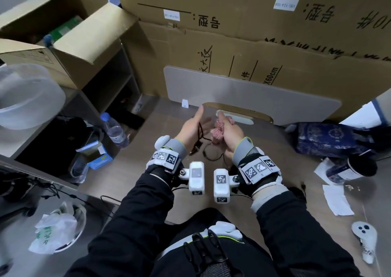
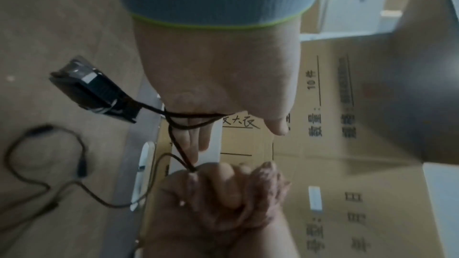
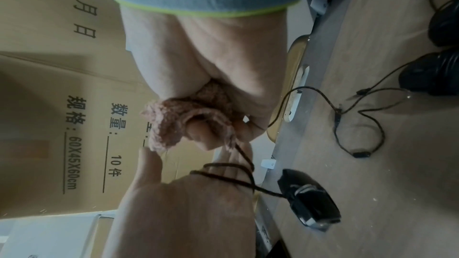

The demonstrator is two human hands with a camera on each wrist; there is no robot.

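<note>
My left hand [image 1: 195,123] is held palm-up above the desk, fingers straight. A thin dark cord [image 1: 200,131] is looped around its palm [image 2: 198,119]. From the cord a black key fob [image 2: 91,89] hangs below the hand, also visible in the right wrist view [image 3: 310,201]. My right hand [image 1: 229,135] grips a pink knitted pouch [image 1: 219,131] and pinches the cord's other end where it leaves the pouch [image 3: 174,123]. The two hands are close together, almost touching.
A thin black cable [image 1: 213,156] lies on the wooden desk [image 1: 264,149] under my hands. A grey divider panel [image 1: 243,92] and cardboard boxes [image 1: 254,33] stand behind. A water bottle [image 1: 115,130] is left; a blue bag [image 1: 330,141], dark cup [image 1: 355,168] and papers [image 1: 336,198] are right.
</note>
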